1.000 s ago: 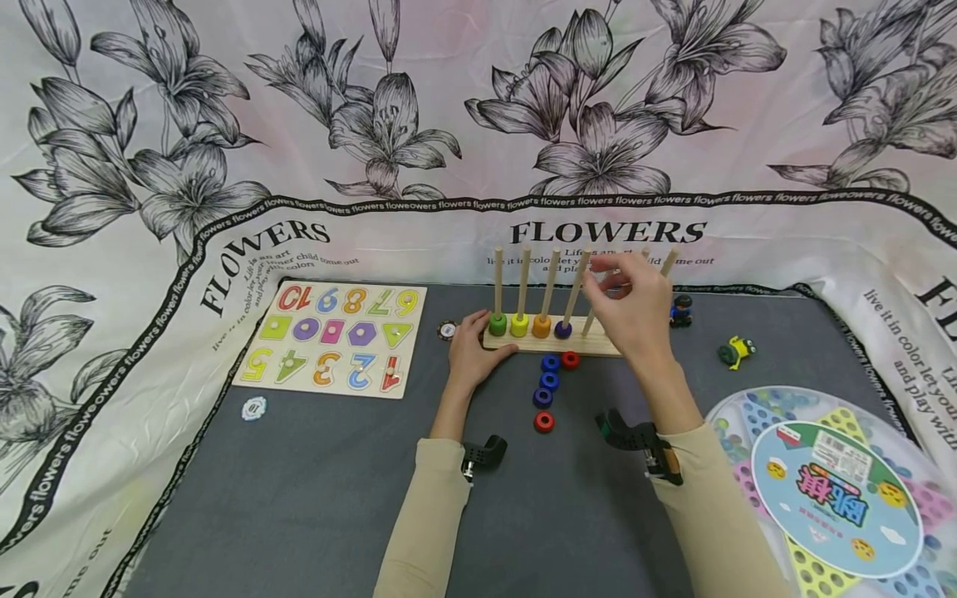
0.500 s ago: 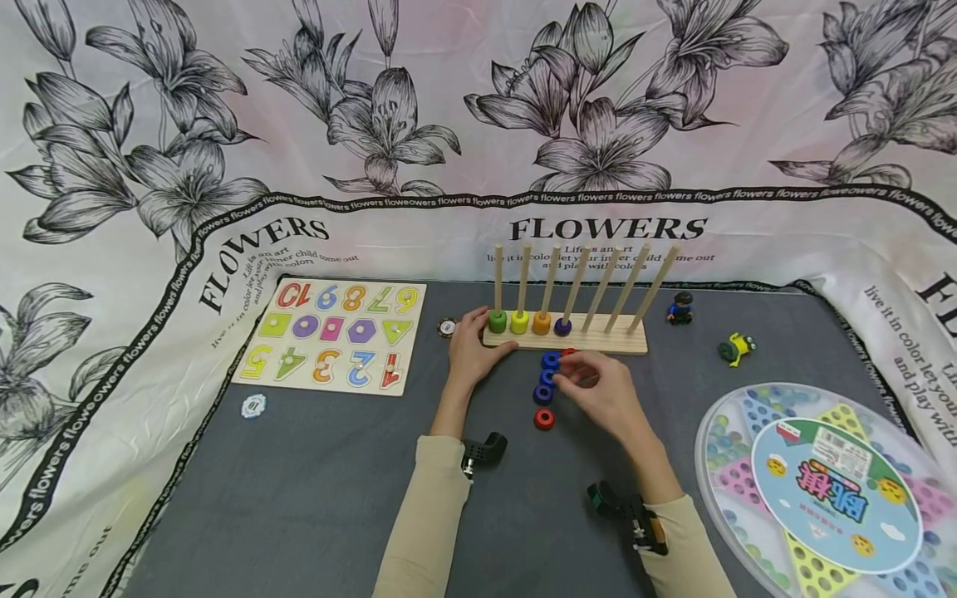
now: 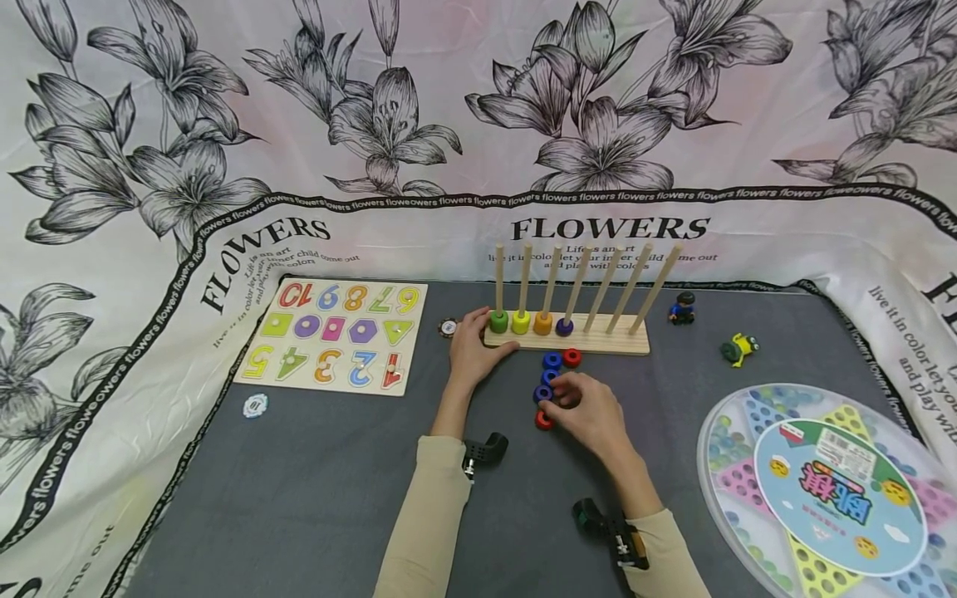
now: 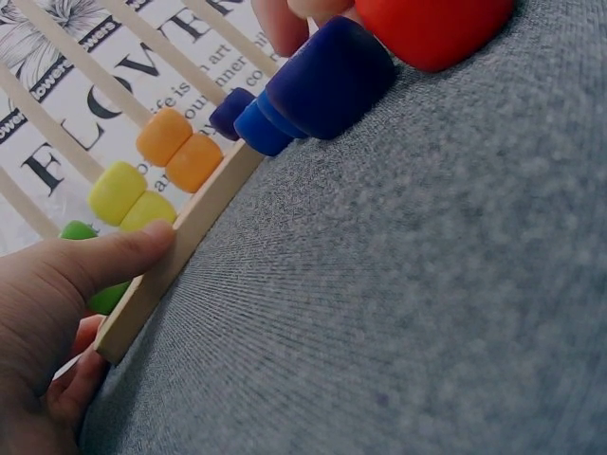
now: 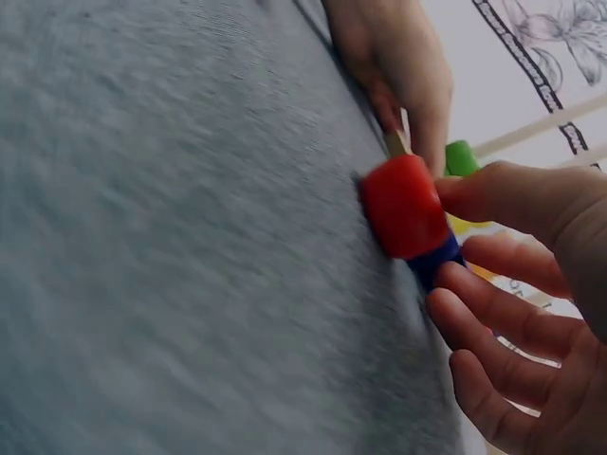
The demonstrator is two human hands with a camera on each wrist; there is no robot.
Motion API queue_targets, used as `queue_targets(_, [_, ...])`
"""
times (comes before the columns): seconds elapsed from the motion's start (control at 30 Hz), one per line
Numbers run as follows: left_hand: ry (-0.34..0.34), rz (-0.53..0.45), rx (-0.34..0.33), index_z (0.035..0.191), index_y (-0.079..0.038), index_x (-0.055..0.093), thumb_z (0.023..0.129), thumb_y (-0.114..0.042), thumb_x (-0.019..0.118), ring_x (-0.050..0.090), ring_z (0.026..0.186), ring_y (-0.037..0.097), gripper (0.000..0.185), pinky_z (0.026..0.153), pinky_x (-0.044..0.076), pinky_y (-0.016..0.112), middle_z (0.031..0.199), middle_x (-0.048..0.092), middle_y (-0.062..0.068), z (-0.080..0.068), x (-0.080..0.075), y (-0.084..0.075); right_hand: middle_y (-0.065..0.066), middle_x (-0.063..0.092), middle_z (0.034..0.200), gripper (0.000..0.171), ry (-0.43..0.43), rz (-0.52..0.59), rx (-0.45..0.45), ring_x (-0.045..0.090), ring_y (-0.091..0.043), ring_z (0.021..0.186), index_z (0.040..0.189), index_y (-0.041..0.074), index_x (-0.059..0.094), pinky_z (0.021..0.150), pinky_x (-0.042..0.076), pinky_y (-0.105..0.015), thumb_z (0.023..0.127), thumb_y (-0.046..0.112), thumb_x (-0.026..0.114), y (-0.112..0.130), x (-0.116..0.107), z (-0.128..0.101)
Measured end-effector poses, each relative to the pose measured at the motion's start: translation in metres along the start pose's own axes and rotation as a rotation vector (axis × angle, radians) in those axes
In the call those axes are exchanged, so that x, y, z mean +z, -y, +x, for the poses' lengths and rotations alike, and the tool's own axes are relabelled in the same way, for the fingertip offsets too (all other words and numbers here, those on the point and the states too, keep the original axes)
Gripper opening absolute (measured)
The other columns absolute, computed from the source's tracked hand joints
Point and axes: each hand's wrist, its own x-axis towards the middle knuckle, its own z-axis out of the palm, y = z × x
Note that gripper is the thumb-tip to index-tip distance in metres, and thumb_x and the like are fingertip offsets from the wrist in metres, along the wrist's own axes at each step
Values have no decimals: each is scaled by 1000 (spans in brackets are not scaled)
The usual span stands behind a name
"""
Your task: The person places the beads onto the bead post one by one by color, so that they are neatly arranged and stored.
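In the head view my left hand [image 3: 473, 349] grips the left end of a wooden peg board [image 3: 591, 342], thumb along its front edge. Green [image 3: 498, 322], yellow [image 3: 521, 322], orange [image 3: 543, 323] and dark purple beads [image 3: 564, 327] sit on its left pegs; the other pegs are bare. In front lie several blue beads [image 3: 542, 394], with a red bead [image 3: 571, 357] at the far end and another red bead [image 3: 544, 420] at the near end. My right hand [image 3: 594, 415] is beside the near beads, fingers loosely bent; in the right wrist view its thumb is by the near red bead [image 5: 406, 207].
A number and shape puzzle board [image 3: 332, 336] lies left, with a pale chip [image 3: 255, 405] below it and a dark chip [image 3: 448, 328] by the left hand. A toy figure [image 3: 682, 308], a toy frog [image 3: 739, 350] and a round game board [image 3: 815, 490] are on the right.
My right hand has come down from the pegs on the right to the loose beads, then slid nearer along their row. My left hand stays on the peg board.
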Motion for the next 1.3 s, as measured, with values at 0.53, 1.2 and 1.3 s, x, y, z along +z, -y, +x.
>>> queue_targets(0.53, [-3,-17,-12,132,-3,63,77,-37,85,50,126,30,68,102,42,45,142,53,11,0,0,-7,-5,70,87,27,-109,-61,63,66,-19,76,99,9,74,66,52,-42,79,26,83,9,11,1])
queue_targets(1.2, [-6,-23,-23,132,-3,63,77,-36,85,49,126,31,68,104,41,46,141,53,12,0,-1,-4,-10,70,96,22,-277,102,-90,70,-24,76,102,6,74,64,54,-41,82,16,79,16,-27,20])
queue_targets(1.3, [0,-20,-29,133,-3,61,77,-36,85,49,127,31,69,104,40,46,141,52,12,0,-1,-4,-10,70,96,21,-294,112,-102,70,-24,76,101,5,74,64,55,-39,82,14,79,17,-34,23])
